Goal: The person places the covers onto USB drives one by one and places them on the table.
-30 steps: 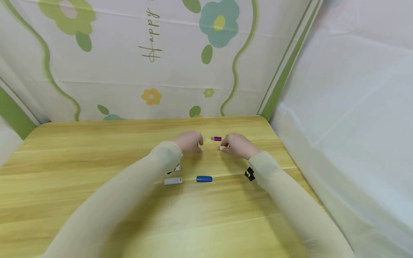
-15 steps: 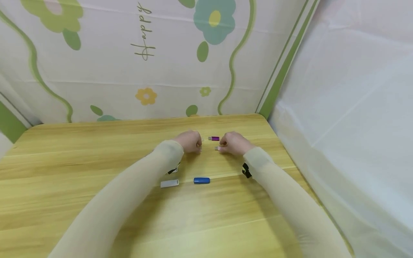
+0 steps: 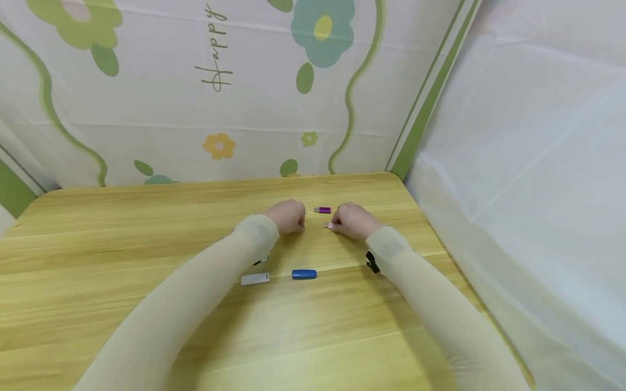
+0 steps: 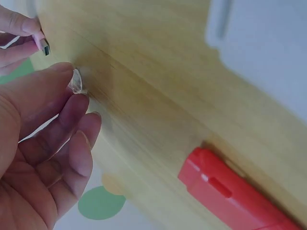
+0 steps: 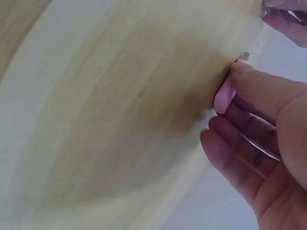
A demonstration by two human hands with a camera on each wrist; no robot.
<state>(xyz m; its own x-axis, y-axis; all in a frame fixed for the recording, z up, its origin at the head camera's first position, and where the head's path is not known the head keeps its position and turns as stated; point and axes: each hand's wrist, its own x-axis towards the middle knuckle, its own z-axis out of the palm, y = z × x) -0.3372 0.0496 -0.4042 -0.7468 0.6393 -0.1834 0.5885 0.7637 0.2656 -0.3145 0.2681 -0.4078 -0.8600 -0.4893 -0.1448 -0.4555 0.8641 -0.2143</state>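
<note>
The person's right hand (image 3: pixel 357 221) pinches a pink USB stick (image 5: pixel 224 98) between thumb and fingers, over toward the far right part of the table (image 3: pixel 313 331), its metal plug bare and pointing left. Across a gap, the left hand (image 3: pixel 286 215) pinches what looks like a small clear cap (image 4: pixel 76 81) at the very tips; the two hands are apart.

The stick looks light and stiff, probably smooth plastic, so a modest squeeze should hold it; the flat pink body behind the plug seems the place to grip. The cap strikes me as trickier: likely slick, almost weightless, perhaps liable to crack if pinched hard, so best taken by its sides. I can't tell which way its opening faces.

A purple stick (image 3: pixel 325 210) lies just beyond, between the hands; a blue stick (image 3: pixel 304 274) lies nearer.
</note>
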